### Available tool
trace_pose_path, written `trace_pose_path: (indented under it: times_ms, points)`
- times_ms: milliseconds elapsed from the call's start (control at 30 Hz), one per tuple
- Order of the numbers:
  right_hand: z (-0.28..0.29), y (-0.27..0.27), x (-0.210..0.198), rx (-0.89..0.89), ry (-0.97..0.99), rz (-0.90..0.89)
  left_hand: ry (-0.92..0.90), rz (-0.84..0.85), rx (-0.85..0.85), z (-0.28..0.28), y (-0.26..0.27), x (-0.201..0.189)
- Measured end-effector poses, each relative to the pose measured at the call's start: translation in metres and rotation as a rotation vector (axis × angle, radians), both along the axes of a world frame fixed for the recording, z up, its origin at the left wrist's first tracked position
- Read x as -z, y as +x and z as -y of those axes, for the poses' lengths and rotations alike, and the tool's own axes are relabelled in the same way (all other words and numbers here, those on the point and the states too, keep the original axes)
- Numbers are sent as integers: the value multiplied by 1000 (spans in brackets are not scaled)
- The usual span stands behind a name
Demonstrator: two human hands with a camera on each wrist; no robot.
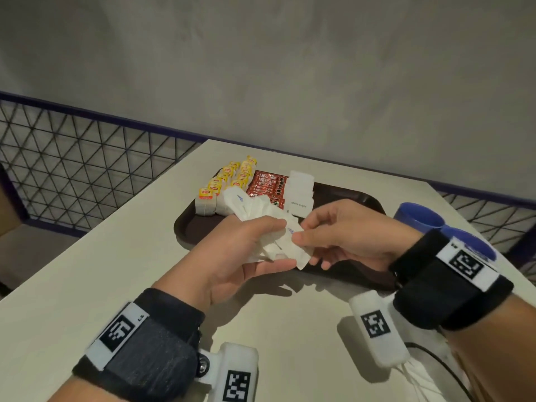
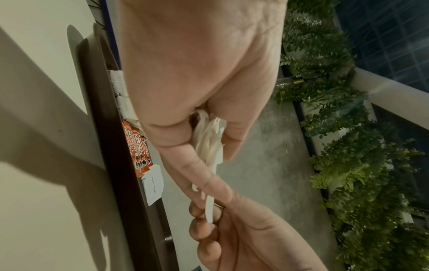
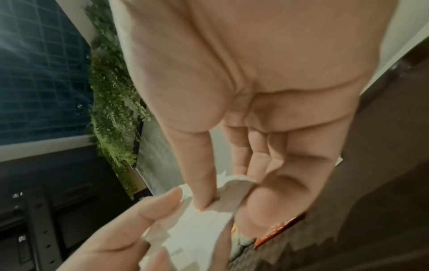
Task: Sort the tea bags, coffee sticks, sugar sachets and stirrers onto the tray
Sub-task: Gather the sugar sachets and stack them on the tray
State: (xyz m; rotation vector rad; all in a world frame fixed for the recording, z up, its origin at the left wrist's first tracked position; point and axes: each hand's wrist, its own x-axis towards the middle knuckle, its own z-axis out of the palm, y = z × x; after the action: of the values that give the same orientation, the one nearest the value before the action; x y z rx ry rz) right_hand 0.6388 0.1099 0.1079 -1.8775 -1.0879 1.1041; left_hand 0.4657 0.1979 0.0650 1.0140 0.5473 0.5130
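My left hand (image 1: 252, 245) grips a fanned bunch of white sugar sachets (image 1: 261, 216) just above the near edge of the dark brown tray (image 1: 359, 195). My right hand (image 1: 324, 236) pinches one sachet (image 1: 293, 242) at the right end of the bunch between thumb and fingers; the right wrist view shows that pinched sachet (image 3: 223, 198) and the left wrist view the bunch (image 2: 209, 141). On the tray lie rows of yellow tea bags (image 1: 229, 178), red coffee sticks (image 1: 268, 184) and a stack of white sugar sachets (image 1: 301, 190). No stirrers are in view.
The tray sits on a white table (image 1: 116, 262) near its far corner. Two blue cups (image 1: 420, 216) stand right of the tray, behind my right wrist. A metal mesh railing (image 1: 72, 158) runs along the table's left and far sides. A black cable (image 1: 435, 358) lies at the near right.
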Motion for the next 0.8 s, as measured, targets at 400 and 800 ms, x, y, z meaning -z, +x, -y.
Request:
trace_pose_path:
  times_ms: [400,800]
  points:
    - [-61,55,0,163,124,763,-90,-111,5,-6,1,4]
    - [-105,53,19,-273,-388,1053,-104,-37,-6,-11,-2,0]
